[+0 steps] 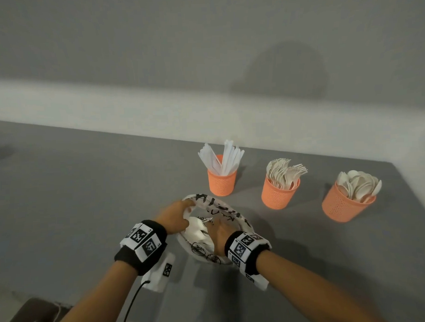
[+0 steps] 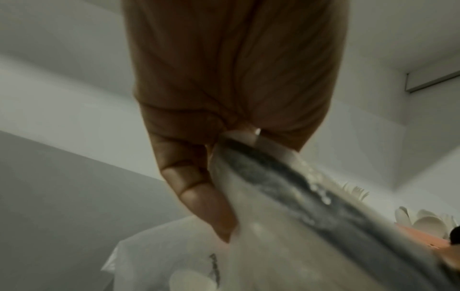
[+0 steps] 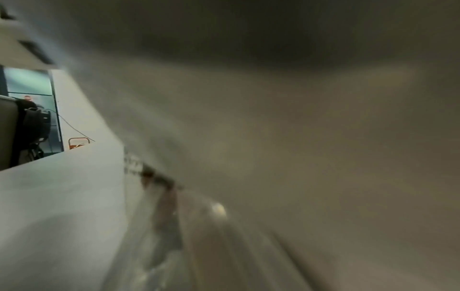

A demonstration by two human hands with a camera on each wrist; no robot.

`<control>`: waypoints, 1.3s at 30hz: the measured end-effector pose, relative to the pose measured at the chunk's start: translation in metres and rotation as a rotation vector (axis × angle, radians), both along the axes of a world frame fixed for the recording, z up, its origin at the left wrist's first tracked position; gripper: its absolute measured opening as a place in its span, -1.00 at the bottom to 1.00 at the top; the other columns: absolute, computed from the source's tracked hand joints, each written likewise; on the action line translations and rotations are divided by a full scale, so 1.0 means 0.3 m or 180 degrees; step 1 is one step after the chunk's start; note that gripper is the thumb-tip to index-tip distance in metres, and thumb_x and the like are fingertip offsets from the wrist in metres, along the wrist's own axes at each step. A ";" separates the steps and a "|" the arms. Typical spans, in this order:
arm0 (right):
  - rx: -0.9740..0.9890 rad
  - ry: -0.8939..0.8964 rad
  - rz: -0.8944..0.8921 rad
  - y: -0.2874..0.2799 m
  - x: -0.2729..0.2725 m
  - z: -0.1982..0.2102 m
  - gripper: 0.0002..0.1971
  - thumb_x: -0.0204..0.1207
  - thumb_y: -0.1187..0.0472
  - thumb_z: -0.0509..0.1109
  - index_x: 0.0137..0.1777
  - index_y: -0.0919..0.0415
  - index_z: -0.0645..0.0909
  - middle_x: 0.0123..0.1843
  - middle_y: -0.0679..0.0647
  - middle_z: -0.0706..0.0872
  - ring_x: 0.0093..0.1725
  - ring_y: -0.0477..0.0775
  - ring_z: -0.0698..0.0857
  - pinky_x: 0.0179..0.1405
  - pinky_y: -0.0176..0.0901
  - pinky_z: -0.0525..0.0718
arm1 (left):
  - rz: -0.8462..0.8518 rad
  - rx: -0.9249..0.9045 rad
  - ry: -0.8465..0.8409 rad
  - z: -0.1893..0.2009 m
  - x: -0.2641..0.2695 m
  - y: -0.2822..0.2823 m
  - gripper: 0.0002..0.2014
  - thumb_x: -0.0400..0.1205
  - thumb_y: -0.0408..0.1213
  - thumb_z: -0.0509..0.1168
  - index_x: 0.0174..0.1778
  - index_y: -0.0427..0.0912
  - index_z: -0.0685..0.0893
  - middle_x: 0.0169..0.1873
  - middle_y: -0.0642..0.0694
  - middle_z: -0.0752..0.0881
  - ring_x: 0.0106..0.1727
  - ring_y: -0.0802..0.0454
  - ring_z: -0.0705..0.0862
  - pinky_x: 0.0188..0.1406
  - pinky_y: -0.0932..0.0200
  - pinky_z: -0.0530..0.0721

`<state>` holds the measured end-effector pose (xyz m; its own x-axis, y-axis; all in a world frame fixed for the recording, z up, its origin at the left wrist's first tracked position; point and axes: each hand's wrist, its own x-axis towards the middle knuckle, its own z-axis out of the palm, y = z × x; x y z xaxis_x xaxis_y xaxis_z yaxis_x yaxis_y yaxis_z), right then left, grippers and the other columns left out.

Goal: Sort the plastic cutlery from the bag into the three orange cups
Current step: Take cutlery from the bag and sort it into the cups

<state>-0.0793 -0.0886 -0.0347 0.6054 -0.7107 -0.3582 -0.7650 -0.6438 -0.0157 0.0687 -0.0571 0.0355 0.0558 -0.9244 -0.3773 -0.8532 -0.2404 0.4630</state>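
Note:
A clear plastic bag (image 1: 215,209) with black print lies on the grey table, its mouth held wide. My left hand (image 1: 182,215) grips the bag's left rim; in the left wrist view the fingers (image 2: 199,189) pinch the film (image 2: 286,216). My right hand (image 1: 218,233) reaches down inside the bag among white cutlery (image 1: 197,230); its fingers are hidden. Behind stand three orange cups: the left one (image 1: 222,182) holds knives, the middle one (image 1: 279,194) forks, the right one (image 1: 345,204) spoons. The right wrist view shows only blurred bag film (image 3: 273,157).
The grey table (image 1: 87,189) meets a pale wall at the back and ends at an edge on the right, just past the spoon cup. A cable (image 1: 129,306) hangs from my left wrist band. A dark chair part (image 1: 31,316) shows at the bottom left.

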 end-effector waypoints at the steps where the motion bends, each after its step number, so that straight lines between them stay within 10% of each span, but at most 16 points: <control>1: 0.0076 -0.0026 -0.0023 -0.006 0.002 0.003 -0.48 0.42 -0.03 0.44 0.27 0.24 0.47 0.19 0.23 0.60 0.14 0.24 0.64 0.06 0.09 0.68 | -0.0025 -0.0006 -0.0013 0.002 -0.001 -0.005 -0.46 0.51 -0.52 0.21 0.45 -0.18 0.42 0.33 -0.20 0.57 0.27 -0.14 0.58 0.18 0.17 0.52; 13: 0.0660 -0.0801 -0.0837 -0.012 0.003 0.008 -0.57 0.49 -0.10 0.32 0.21 0.19 0.60 0.16 0.18 0.71 0.17 0.24 0.66 0.16 0.02 0.60 | 0.0085 -0.0078 -0.0441 0.012 -0.015 -0.001 -0.48 0.54 -0.46 0.19 0.45 -0.12 0.41 0.36 -0.17 0.54 0.31 -0.15 0.58 0.24 0.09 0.55; 20: 0.1488 -0.1706 -0.1199 -0.027 -0.031 0.066 -0.54 0.52 0.20 0.34 0.43 0.19 0.45 0.30 0.22 0.65 0.28 0.24 0.60 0.22 -0.08 0.53 | 0.0471 -0.0177 -0.0700 0.017 -0.005 0.007 -0.55 0.59 -0.38 0.16 0.42 -0.05 0.44 0.34 -0.18 0.52 0.22 -0.18 0.62 0.22 0.01 0.60; 25: 0.1856 -0.2375 -0.1347 -0.021 -0.033 0.089 -0.70 0.44 0.27 0.40 0.19 0.19 0.56 -0.01 0.07 0.63 0.03 0.09 0.61 0.09 -0.02 0.64 | 0.0880 -0.0648 -0.0275 0.042 0.006 0.001 -0.73 0.54 -0.45 0.14 -0.09 -0.05 0.69 0.06 -0.14 0.71 -0.23 -0.06 0.60 -0.13 0.13 0.62; 31: 0.2297 -0.3273 -0.1372 -0.007 -0.022 0.177 -0.75 0.49 0.41 0.32 -0.28 0.03 0.49 -0.35 -0.05 0.54 -0.42 -0.15 0.53 -0.34 -0.35 0.56 | 0.0991 -0.0839 -0.1049 0.056 -0.014 0.000 -0.77 0.61 -0.46 0.11 0.03 -0.21 0.65 0.09 -0.18 0.63 0.04 -0.18 0.65 -0.07 0.09 0.55; 39: 0.2324 -0.4756 -0.1889 -0.061 -0.090 0.330 -0.77 0.54 0.48 0.22 -0.16 0.11 0.51 -0.46 0.01 0.49 -0.60 -0.12 0.51 -0.45 -0.25 0.61 | 0.1041 -0.0181 -0.1509 0.056 0.036 0.010 -0.73 0.66 -0.33 0.08 0.18 -0.20 0.62 0.20 -0.21 0.59 0.24 -0.20 0.57 0.21 -0.06 0.61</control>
